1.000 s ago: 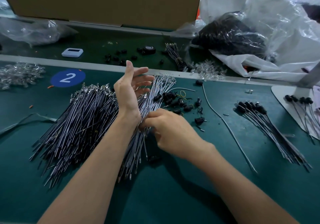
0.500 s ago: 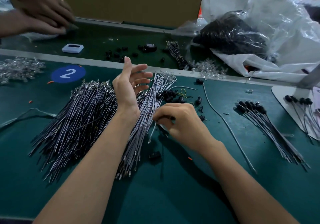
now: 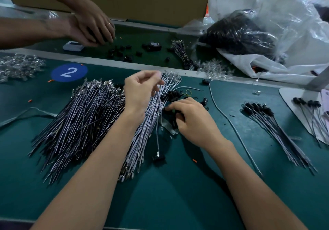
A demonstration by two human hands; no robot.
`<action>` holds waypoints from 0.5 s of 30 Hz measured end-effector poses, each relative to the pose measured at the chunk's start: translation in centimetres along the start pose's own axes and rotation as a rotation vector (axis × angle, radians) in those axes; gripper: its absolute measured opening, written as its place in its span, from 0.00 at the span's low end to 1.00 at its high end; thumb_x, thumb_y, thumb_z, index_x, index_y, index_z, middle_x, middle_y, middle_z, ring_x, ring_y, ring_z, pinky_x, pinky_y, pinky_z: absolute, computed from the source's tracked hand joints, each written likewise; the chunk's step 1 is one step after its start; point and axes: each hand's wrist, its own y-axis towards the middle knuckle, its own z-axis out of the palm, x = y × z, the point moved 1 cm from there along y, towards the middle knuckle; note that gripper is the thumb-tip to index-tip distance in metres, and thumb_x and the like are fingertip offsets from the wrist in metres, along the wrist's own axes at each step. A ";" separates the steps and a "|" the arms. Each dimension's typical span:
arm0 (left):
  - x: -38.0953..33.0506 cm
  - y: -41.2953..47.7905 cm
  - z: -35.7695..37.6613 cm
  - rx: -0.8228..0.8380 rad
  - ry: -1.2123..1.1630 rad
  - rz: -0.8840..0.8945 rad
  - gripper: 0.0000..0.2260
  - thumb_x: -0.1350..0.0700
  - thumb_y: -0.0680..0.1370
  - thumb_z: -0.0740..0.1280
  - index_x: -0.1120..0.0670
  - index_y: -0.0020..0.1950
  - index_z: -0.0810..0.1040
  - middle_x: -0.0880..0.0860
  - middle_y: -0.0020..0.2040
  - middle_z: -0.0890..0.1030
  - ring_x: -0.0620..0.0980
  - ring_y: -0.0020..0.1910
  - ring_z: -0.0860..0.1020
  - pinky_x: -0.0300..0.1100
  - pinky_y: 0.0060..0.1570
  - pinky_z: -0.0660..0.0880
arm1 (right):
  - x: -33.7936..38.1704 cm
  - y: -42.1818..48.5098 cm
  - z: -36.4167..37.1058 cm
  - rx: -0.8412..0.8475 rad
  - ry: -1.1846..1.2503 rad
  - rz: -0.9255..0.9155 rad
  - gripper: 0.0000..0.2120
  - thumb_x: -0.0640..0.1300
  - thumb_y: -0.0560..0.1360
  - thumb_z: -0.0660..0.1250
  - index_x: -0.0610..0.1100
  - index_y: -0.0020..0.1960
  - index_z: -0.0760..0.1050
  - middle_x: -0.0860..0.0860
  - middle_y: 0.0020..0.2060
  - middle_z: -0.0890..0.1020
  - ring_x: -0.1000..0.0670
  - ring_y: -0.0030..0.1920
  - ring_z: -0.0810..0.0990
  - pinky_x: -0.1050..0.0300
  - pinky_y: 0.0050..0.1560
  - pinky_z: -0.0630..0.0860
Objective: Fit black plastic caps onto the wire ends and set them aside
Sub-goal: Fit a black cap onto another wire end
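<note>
A big heap of grey wires (image 3: pixel 83 123) lies on the green table in front of me. My left hand (image 3: pixel 140 91) is raised over the heap and pinches the top of one wire (image 3: pixel 158 123), which hangs down to the table. My right hand (image 3: pixel 192 119) rests beside it with curled fingers and pinches a black cap (image 3: pixel 166 108) at its fingertips. Loose black caps (image 3: pixel 171 94) lie just beyond my right hand. One more cap (image 3: pixel 158 157) lies near the hanging wire's lower end. A bundle of capped wires (image 3: pixel 272 130) lies to the right.
Another person's two hands (image 3: pixel 90 28) work over the far strip, next to a white device (image 3: pixel 73 45) and scattered black caps (image 3: pixel 124 53). Clear parts (image 3: pixel 19 67) are piled at far left. A bag of black caps (image 3: pixel 238 34) and more capped wires (image 3: pixel 313 116) sit at right.
My left hand went from open fingers to pinching a wire and lifting it. My right hand moved toward the loose caps. Another person's hands came in at top left.
</note>
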 end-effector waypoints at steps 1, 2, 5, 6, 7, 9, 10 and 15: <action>0.2 -0.1 0.2 0.027 0.114 0.025 0.02 0.59 0.76 0.71 0.54 0.44 0.84 0.50 0.36 0.85 0.44 0.35 0.81 0.36 0.38 0.76 | -0.2 0.1 0.0 -0.018 -0.045 0.009 0.15 0.35 0.74 0.63 0.44 0.58 0.81 0.50 0.54 0.83 0.45 0.57 0.74 0.47 0.59 0.71; 0.4 -0.1 0.3 0.051 0.246 0.051 0.02 0.59 0.74 0.73 0.53 0.44 0.84 0.50 0.36 0.85 0.44 0.36 0.82 0.38 0.40 0.78 | -0.3 0.1 -0.1 -0.040 -0.088 0.023 0.12 0.39 0.76 0.64 0.45 0.56 0.82 0.50 0.52 0.83 0.45 0.56 0.74 0.47 0.58 0.71; 0.7 -0.3 0.6 0.064 0.701 0.103 0.04 0.53 0.72 0.75 0.48 0.45 0.84 0.44 0.37 0.83 0.45 0.41 0.82 0.40 0.44 0.77 | -0.4 0.1 0.1 -0.110 -0.143 0.042 0.10 0.49 0.77 0.66 0.45 0.49 0.83 0.50 0.47 0.83 0.45 0.51 0.74 0.47 0.53 0.71; 0.8 -0.3 0.5 0.053 0.796 0.114 0.05 0.51 0.72 0.75 0.47 0.46 0.83 0.43 0.36 0.81 0.45 0.42 0.81 0.39 0.43 0.75 | -0.1 0.1 0.2 -0.123 -0.123 0.039 0.11 0.51 0.76 0.67 0.44 0.48 0.83 0.50 0.47 0.82 0.45 0.51 0.74 0.47 0.53 0.71; 0.8 -0.3 0.5 0.044 0.833 0.124 0.05 0.50 0.72 0.74 0.47 0.47 0.83 0.42 0.36 0.81 0.45 0.42 0.80 0.39 0.42 0.74 | 0.2 0.1 0.5 -0.118 -0.117 0.034 0.12 0.53 0.76 0.68 0.44 0.48 0.83 0.50 0.48 0.82 0.45 0.52 0.74 0.47 0.53 0.71; 0.9 -0.3 0.6 0.041 0.799 0.138 0.05 0.50 0.73 0.73 0.47 0.47 0.82 0.43 0.36 0.81 0.46 0.42 0.80 0.40 0.42 0.73 | 0.8 0.2 1.2 -0.073 -0.187 0.040 0.18 0.58 0.75 0.67 0.43 0.50 0.82 0.50 0.51 0.81 0.44 0.54 0.72 0.47 0.55 0.70; 0.9 -0.3 0.7 0.040 0.778 0.144 0.05 0.50 0.73 0.73 0.48 0.47 0.82 0.42 0.36 0.80 0.46 0.42 0.80 0.40 0.41 0.73 | 1.1 0.3 1.6 -0.066 -0.221 0.051 0.19 0.59 0.75 0.67 0.43 0.51 0.81 0.49 0.53 0.80 0.44 0.55 0.71 0.48 0.56 0.70; 1.1 -0.2 0.9 0.027 0.715 0.179 0.02 0.52 0.73 0.72 0.48 0.44 0.82 0.43 0.35 0.81 0.47 0.41 0.81 0.43 0.45 0.77 | 1.8 0.6 2.7 -0.137 -0.081 0.102 0.10 0.49 0.73 0.69 0.41 0.42 0.81 0.50 0.50 0.81 0.44 0.53 0.71 0.49 0.55 0.70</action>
